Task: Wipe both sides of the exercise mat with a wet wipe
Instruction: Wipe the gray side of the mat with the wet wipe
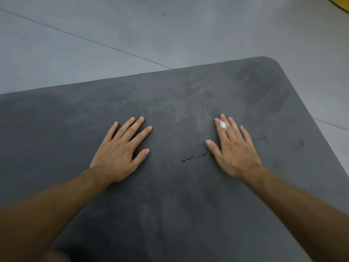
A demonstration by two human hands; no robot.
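Note:
A dark grey exercise mat [170,205] lies flat on the floor, with darker damp-looking patches near its far right corner. My left hand [120,152] rests palm down on the mat, its fingers straight and spread. My right hand [232,148] also lies flat on the mat, to the right. A small white wad of wet wipe [222,125] sticks up between its index and middle fingers. How much of the wipe lies under that hand is hidden.
Pale grey floor tiles [94,35] surround the mat beyond its far and right edges. Two small dark marks [188,158] sit on the mat between my hands. A yellow object [340,1] shows at the top right corner.

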